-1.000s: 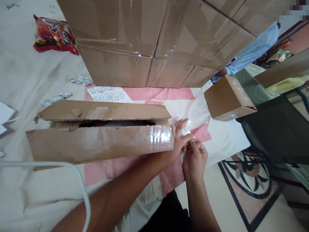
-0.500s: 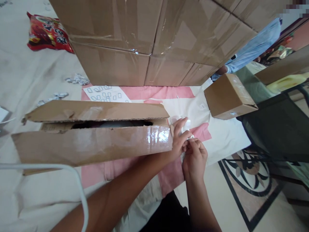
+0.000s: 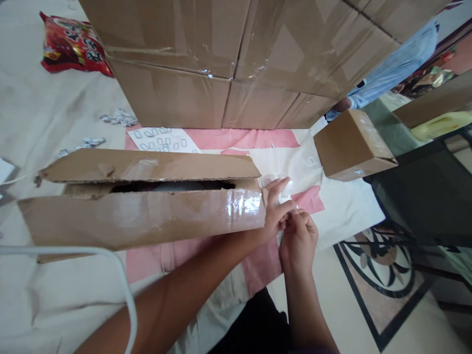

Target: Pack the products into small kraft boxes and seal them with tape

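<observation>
A long cardboard box [image 3: 147, 214] lies across the cloth in front of me, its flaps parted over a narrow dark gap. Glossy clear tape covers part of its near flap. At the box's right end my left hand [image 3: 276, 209] is partly closed around clear tape [image 3: 272, 178], which looks see-through and whitish. Its index finger and thumb extend over the tape while the other fingers curl under. Pressed close beside it, my right hand [image 3: 300, 238] pinches with thumb and fingertips at the tape's edge. The pinched bit is mostly hidden.
Large taped cartons [image 3: 177, 98] stand like a wall behind the box. A smaller carton [image 3: 344, 147] sits at the right, near a dark chair [image 3: 427, 191]. A red packet [image 3: 73, 46], a printed sheet [image 3: 165, 140] and a white curved tube [image 3: 110, 253] are at the left. Someone's blue-clothed leg [image 3: 401, 66] shows behind.
Both hands stay at the box's right end, with only slight finger movement. A little more of the whitish clear material shows between the left thumb and index finger. The view has shifted slightly.
</observation>
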Action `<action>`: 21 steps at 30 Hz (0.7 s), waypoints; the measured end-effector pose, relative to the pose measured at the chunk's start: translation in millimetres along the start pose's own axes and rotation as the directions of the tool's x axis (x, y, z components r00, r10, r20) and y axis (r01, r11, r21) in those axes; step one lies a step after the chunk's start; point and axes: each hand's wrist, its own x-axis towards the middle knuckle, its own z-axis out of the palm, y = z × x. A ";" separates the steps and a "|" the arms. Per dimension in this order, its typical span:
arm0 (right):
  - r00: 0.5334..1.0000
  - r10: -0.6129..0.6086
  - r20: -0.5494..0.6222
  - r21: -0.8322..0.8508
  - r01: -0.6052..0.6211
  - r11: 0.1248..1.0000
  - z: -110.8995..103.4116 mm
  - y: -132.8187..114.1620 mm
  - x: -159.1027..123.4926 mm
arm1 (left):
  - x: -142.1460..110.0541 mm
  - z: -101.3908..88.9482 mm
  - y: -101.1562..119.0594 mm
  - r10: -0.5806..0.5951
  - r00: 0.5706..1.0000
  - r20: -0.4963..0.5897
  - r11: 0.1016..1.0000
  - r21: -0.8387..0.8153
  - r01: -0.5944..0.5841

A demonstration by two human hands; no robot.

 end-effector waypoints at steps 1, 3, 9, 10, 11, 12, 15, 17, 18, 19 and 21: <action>1.000 -0.002 0.001 -0.002 0.002 1.000 0.1 -0.2 0.1 | 0.7 -0.9 0.5 0.000 1.000 0.016 1.000 0.003 0.000; 1.000 -0.001 -0.003 -0.009 0.001 1.000 0.2 -0.5 0.2 | 1.5 -2.2 0.9 -0.001 0.999 0.040 1.000 0.008 0.001; 1.000 0.000 -0.015 -0.006 0.000 1.000 1.8 -0.4 0.2 | 1.7 -4.1 0.9 0.000 0.999 0.039 1.000 0.004 0.000; 1.000 -0.005 -0.021 -0.007 0.005 1.000 2.3 -0.4 0.2 | 2.0 -4.8 1.0 0.001 0.999 0.039 1.000 0.005 -0.002; 1.000 -0.009 -0.026 -0.008 0.009 1.000 2.8 -0.5 0.2 | 2.3 -5.5 1.2 0.002 0.999 0.036 1.000 0.005 -0.002; 1.000 -0.010 -0.028 -0.009 0.010 1.000 3.3 -0.7 0.3 | 2.6 -6.1 1.4 -0.001 0.999 0.035 1.000 0.001 0.001; 1.000 0.003 -0.024 -0.010 -0.003 1.000 3.6 -1.3 0.5 | 3.4 -7.0 1.9 -0.017 0.999 0.039 1.000 -0.023 0.018; 1.000 0.007 -0.026 -0.006 -0.007 1.000 3.2 -1.5 0.8 | 3.8 -6.4 2.0 -0.029 0.999 0.045 0.998 -0.045 0.032; 1.000 0.006 -0.026 -0.005 -0.006 1.000 2.9 -1.5 0.9 | 3.9 -5.9 2.0 -0.038 0.998 0.046 0.998 -0.058 0.040; 1.000 0.004 -0.023 -0.005 -0.004 1.000 2.7 -1.4 0.9 | 3.9 -5.4 2.0 -0.046 0.998 0.044 0.996 -0.071 0.049; 1.000 -0.001 -0.019 -0.009 0.001 1.000 2.5 -1.1 0.7 | 3.5 -4.6 1.7 -0.062 0.997 0.034 0.994 -0.089 0.065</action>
